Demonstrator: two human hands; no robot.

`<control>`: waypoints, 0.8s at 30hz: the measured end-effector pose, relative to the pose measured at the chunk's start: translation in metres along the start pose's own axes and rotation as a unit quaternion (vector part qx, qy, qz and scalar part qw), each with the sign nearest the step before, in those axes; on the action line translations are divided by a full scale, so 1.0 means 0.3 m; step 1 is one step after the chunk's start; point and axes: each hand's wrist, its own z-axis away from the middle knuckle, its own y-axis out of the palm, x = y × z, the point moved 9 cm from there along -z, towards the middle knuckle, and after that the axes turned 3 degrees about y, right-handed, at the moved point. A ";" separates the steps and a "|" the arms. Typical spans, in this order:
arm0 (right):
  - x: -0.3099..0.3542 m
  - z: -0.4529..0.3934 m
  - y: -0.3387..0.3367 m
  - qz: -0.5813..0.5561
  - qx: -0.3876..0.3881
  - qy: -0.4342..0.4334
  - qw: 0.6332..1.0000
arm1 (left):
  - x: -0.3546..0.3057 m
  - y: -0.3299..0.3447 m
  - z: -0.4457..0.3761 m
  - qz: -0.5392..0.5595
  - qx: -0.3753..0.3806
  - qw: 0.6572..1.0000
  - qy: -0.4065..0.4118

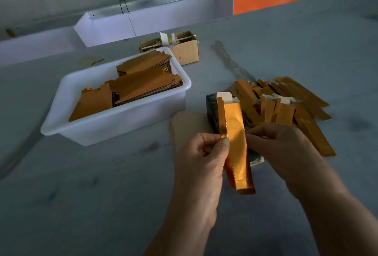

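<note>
A long narrow gold carton (237, 139) is held upright above the grey table, its top flaps open and white inside. My left hand (201, 159) pinches its left edge near the middle, thumb on the front face. My right hand (280, 145) grips its right side, fingers curled behind it. Behind the carton lies a pile of similar folded gold cartons (290, 104). Flat gold carton blanks (131, 86) are stacked in a white plastic tub (114, 129) at the left.
A dark wrapped bundle (212, 106) lies under the held carton, partly hidden. Brown paper sheets (188, 125) lie beside it. A small cardboard box (184, 49) stands behind the tub. A white partition (155, 18) runs along the table's far edge.
</note>
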 end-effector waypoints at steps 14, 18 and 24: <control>-0.050 0.061 0.025 -0.321 -0.013 0.025 0.947 | 0.019 -0.005 0.002 0.059 -0.019 0.998 -0.011; -0.061 0.083 -0.008 -0.157 -0.096 -0.017 0.983 | 0.026 -0.025 -0.001 0.073 -0.022 0.997 -0.019; -0.064 0.095 -0.007 -0.079 -0.133 -0.039 0.987 | -0.001 -0.016 -0.004 0.076 0.018 0.997 -0.001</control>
